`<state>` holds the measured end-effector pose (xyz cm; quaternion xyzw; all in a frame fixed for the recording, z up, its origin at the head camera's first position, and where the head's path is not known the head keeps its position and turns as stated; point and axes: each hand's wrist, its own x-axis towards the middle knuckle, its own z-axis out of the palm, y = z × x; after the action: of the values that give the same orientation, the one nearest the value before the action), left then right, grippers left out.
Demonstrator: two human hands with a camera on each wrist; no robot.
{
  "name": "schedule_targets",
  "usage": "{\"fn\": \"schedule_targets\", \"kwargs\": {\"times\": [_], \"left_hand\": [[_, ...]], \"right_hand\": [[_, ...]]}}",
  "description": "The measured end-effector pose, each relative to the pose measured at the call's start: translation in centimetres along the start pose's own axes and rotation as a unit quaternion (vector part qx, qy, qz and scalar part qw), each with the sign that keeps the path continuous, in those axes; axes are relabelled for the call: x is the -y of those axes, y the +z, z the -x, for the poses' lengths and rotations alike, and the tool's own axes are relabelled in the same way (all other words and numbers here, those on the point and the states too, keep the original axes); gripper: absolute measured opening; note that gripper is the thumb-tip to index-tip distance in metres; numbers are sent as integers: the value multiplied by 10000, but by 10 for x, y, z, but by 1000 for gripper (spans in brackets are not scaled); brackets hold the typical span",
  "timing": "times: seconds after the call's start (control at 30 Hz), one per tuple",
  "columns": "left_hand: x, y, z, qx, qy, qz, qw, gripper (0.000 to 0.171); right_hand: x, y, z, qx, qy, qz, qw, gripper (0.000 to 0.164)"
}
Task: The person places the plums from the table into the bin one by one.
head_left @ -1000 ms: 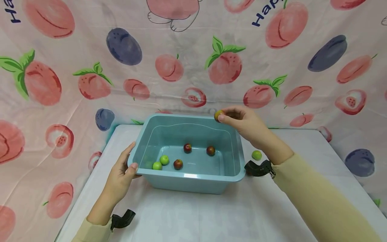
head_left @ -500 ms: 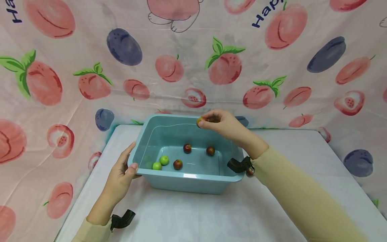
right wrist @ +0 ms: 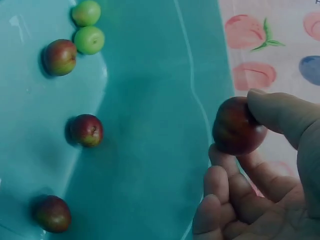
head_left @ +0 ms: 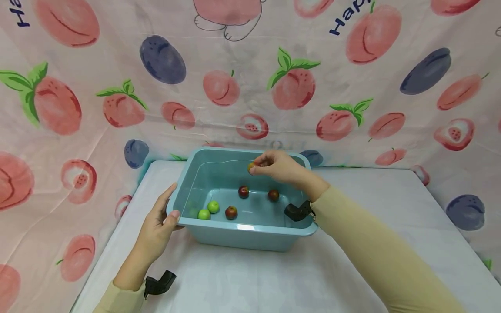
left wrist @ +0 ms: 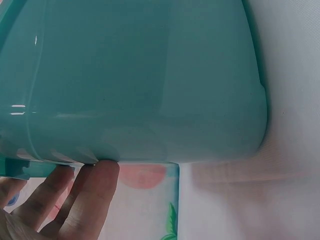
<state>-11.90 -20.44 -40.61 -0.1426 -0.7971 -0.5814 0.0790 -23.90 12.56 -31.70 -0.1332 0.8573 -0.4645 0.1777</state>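
Note:
My right hand [head_left: 279, 167] pinches a dark red plum [right wrist: 239, 126] between thumb and fingertips, above the back part of a blue-green plastic basin [head_left: 246, 240]. In the head view a yellowish side of this plum [head_left: 251, 167] shows. The thumb of my left hand [head_left: 154, 230] lies over the basin's left rim, and its fingers [left wrist: 95, 200] press the outer wall from below the rim. Inside on the basin floor are three reddish plums, one of them [head_left: 231, 212] near the front wall. Two green plums [right wrist: 87, 30] sit side by side at the left.
The basin stands on a table with a white cloth [head_left: 250, 282]. Behind it hangs a fruit-patterned cloth [head_left: 219, 52]. Black wrist mounts [head_left: 159, 283] stick out from both sleeves. My right sleeve [head_left: 372, 248] covers part of the table at the right.
My right hand has carried the plum left and slightly down, from the basin's back right rim to over its inside. The plums on the table at the right are now hidden behind the sleeve.

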Motion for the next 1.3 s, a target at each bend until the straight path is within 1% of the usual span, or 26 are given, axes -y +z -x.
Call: {"fn": "schedule_targets", "kwargs": {"times": [0.17, 0.3, 0.4, 0.57, 0.67, 0.97, 1.17, 1.3], "left_hand": [[0, 0, -1, 39, 35, -43, 10000, 63], [0, 0, 0, 31, -19, -33, 10000, 63], [-1, 0, 0, 21, -61, -16, 10000, 63], [-2, 0, 0, -11, -125, -22, 9999, 62], [-3, 0, 0, 17, -103, -55, 9999, 62], [-2, 0, 0, -14, -32, 52, 10000, 63], [-1, 0, 0, -33, -89, 48, 9999, 63], [-1, 0, -1, -54, -171, 84, 9998, 62]], "right_hand": [[-2, 3, -2, 155, 313, 141, 9993, 31], [-3, 5, -4, 302, 455, 326, 9980, 30], [-2, 7, -5, 354, 516, 501, 9968, 29], [-1, 10, -6, 396, 535, 609, 9959, 27], [-1, 11, -6, 412, 548, 635, 9956, 27], [0, 12, -5, 384, 606, 679, 9951, 27], [1, 7, -3, 251, 640, 841, 9941, 36], [5, -2, 3, 74, 587, 925, 9940, 41]]}}
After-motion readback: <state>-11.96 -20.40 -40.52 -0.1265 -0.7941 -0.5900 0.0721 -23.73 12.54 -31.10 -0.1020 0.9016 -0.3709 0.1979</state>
